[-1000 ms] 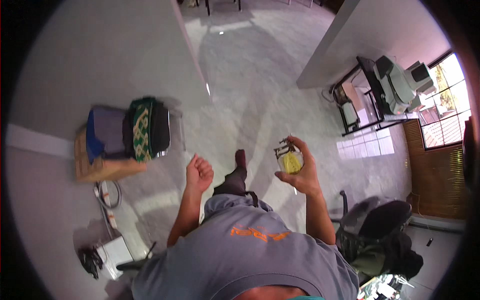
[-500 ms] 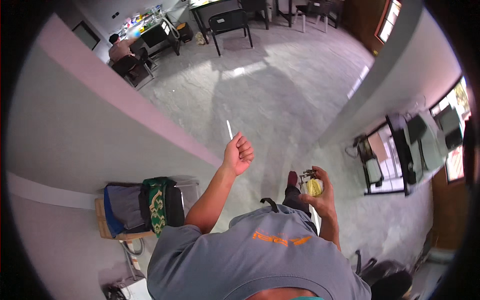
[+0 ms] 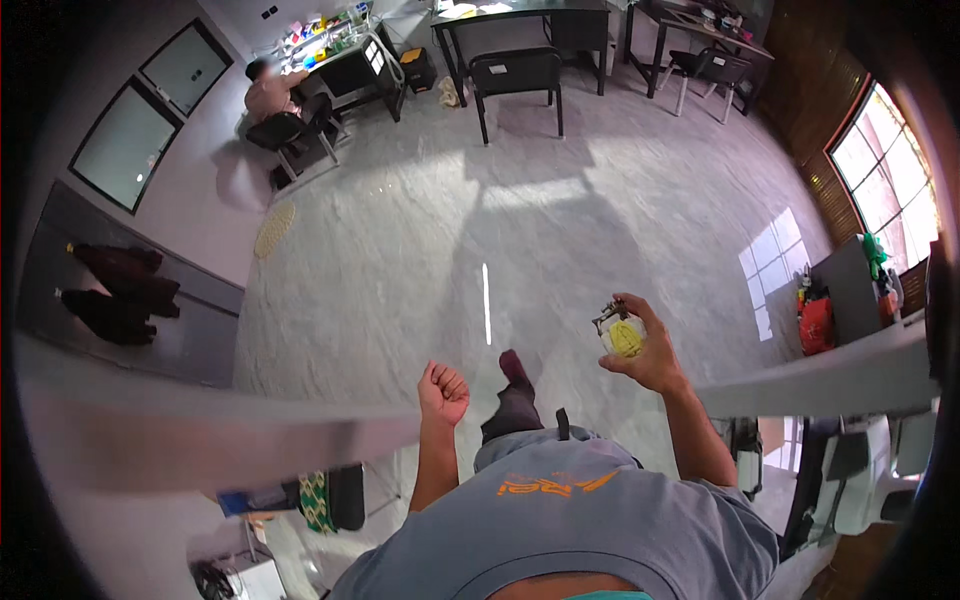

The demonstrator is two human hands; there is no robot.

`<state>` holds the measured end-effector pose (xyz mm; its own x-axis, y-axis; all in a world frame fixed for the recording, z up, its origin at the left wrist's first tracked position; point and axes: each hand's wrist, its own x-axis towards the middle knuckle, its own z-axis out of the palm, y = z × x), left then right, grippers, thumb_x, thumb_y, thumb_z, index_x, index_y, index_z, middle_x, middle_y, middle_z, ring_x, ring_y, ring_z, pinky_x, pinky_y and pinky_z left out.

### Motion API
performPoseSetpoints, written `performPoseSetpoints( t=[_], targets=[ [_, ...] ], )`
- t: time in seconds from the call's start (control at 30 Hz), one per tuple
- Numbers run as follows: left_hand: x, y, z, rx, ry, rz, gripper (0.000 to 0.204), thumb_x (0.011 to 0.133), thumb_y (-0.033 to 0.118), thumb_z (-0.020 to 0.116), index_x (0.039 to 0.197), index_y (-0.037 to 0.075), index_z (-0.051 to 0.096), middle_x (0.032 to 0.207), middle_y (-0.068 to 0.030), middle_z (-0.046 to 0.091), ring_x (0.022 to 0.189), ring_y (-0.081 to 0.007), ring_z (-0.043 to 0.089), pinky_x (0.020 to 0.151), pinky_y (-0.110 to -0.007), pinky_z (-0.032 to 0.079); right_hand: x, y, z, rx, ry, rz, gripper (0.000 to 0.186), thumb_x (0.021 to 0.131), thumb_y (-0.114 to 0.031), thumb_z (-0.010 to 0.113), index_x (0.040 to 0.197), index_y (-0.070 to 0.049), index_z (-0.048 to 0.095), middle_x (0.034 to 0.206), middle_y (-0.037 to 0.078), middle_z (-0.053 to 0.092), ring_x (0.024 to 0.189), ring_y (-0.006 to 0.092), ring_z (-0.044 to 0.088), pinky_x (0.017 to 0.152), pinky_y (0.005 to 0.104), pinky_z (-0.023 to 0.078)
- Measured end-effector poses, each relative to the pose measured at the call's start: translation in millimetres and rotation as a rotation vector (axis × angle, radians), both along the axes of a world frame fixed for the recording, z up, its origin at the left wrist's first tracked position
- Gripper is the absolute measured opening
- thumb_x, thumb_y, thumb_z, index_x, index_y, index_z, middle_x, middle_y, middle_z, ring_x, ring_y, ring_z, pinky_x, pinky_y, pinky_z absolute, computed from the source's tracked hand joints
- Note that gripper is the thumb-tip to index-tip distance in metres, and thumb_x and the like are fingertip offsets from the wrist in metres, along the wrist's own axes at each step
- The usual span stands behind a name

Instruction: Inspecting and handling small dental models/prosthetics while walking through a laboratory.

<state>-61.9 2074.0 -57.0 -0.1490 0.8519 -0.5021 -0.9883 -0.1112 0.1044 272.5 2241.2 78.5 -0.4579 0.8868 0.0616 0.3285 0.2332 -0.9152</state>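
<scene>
Above the floor (image 3: 580,235), the fingers of the right hand (image 3: 658,362) pinch a clear piece (image 3: 626,339) with a yellow middle and dark metal top. The left hand (image 3: 444,397) is balled up; whether anything lies inside, I can't tell. A black chair (image 3: 517,73) stands near the floor's far edge; a person (image 3: 272,97) sits toward its far left corner.

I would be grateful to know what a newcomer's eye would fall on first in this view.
Probably the bright yellow item, held in the person's right hand, right of centre. Next might come the orange print across the grey shirt at the bottom, then the glaring window at the far right.
</scene>
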Motion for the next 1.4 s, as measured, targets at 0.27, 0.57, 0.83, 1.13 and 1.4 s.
performPoseSetpoints(
  t=[0.27,0.57,0.83,1.13,1.4],
  targets=[
    [-177.7,223.9,25.6,-0.069,0.046,-0.005,0.048,0.105,0.034,0.037,0.061,0.016,0.030,0.053,0.0038,0.021,0.044,-0.0108,0.019,0.041,-0.027,0.017,-181.8,174.6,-15.1,-0.207,0.162,-0.111,0.087,0.055,-0.014,0.088,0.133,-0.008,0.051,0.117,0.010,0.057,0.109,0.0211,0.054,0.098,0.0341,0.043],
    [-324.1,479.4,54.5,0.075,0.120,-0.177,0.049,0.104,0.035,0.040,0.060,0.017,0.029,0.053,0.0028,0.020,0.043,-0.0110,0.019,0.039,-0.027,0.018,-340.0,386.7,-27.1,-0.153,0.134,-0.002,0.087,0.054,-0.015,0.088,0.133,-0.008,0.052,0.119,0.011,0.057,0.114,0.0219,0.053,0.101,0.0339,0.041],
    [-473.8,664.9,71.3,0.192,0.132,-0.061,0.048,0.104,0.034,0.039,0.060,0.017,0.030,0.054,0.0034,0.021,0.045,-0.0105,0.020,0.041,-0.027,0.019,-522.8,604.7,-13.0,0.031,0.067,0.127,0.084,0.056,-0.021,0.087,0.132,-0.005,0.053,0.120,0.013,0.059,0.118,0.0249,0.053,0.103,0.0346,0.039],
    [-669.3,707.8,25.4,0.174,-0.034,0.374,0.043,0.100,0.033,0.049,0.062,0.019,0.033,0.058,0.0070,0.024,0.046,-0.0074,0.022,0.042,-0.024,0.020,-774.8,752.4,-0.8,-0.061,0.119,0.424,0.091,0.055,-0.023,0.087,0.136,-0.005,0.050,0.128,0.012,0.055,0.118,0.0261,0.052,0.102,0.0370,0.042],
    [-856.8,775.1,-1.4,0.013,-0.045,0.633,0.042,0.097,0.040,0.054,0.063,0.021,0.039,0.056,0.0064,0.032,0.044,-0.0086,0.025,0.040,-0.026,0.018,-1034.2,839.4,-21.1,-0.409,0.101,0.606,0.083,0.068,-0.005,0.081,0.141,-0.008,0.043,0.130,0.015,0.051,0.117,0.0290,0.051,0.098,0.0393,0.044]
  ],
)
